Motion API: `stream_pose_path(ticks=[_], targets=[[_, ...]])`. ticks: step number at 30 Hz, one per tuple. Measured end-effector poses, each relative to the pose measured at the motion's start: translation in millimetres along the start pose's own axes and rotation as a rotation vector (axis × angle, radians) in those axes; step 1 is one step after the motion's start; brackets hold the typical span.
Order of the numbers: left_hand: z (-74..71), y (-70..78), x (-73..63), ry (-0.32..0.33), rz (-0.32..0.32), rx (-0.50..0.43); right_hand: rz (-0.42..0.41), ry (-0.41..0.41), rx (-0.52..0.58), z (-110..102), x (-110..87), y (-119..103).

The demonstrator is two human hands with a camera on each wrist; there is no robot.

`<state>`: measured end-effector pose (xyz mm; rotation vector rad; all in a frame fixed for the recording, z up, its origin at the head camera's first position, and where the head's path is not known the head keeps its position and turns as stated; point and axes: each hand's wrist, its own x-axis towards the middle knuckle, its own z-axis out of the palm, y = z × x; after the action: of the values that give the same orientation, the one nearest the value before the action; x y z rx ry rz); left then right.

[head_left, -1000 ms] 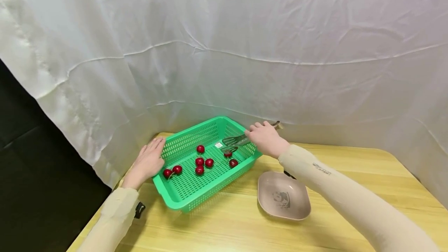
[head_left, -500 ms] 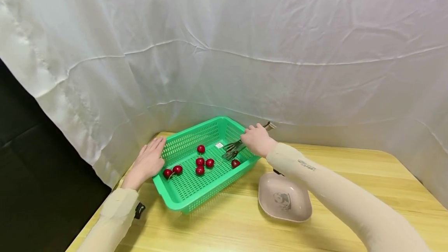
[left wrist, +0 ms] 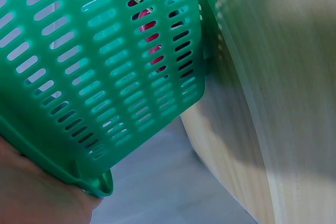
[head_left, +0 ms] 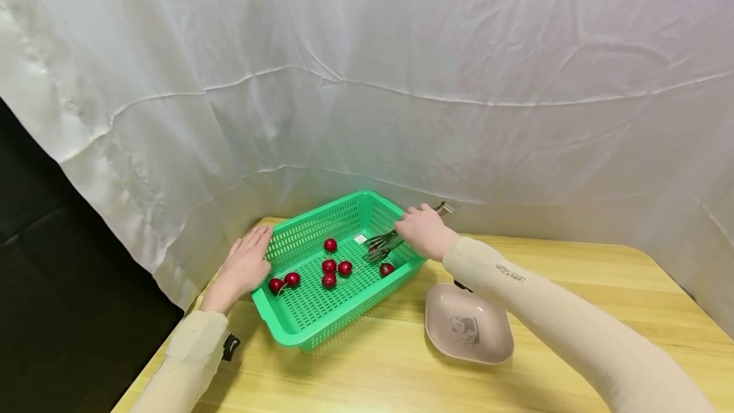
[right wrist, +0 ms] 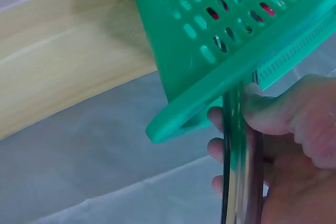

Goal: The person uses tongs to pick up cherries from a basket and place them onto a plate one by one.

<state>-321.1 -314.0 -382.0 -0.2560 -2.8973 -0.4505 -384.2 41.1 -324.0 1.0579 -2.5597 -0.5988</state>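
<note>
Round red cherries [head_left: 329, 266] apparently awaited lifting from rectangular green plastic basket [head_left: 344, 308].
Right hand [head_left: 427, 233] gripped long metal tongs [right wrist: 242, 166]; left hand [head_left: 246, 265] lay straight-fingered.

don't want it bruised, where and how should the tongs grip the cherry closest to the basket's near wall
Probably round its widest part, tongs coming from above and tips straddling it along the basket's near wall. The cherry is round and uncovered in the head view, but lies close to that wall, leaving seemingly little room for a tip there.
</note>
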Motion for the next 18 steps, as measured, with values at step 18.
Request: stream_pose_path(ticks=[18], targets=[[1.9,0.1,-0.7,-0.003,-0.003,0.022,-0.024,0.084,0.058,0.8,-20.3,-1.5]])
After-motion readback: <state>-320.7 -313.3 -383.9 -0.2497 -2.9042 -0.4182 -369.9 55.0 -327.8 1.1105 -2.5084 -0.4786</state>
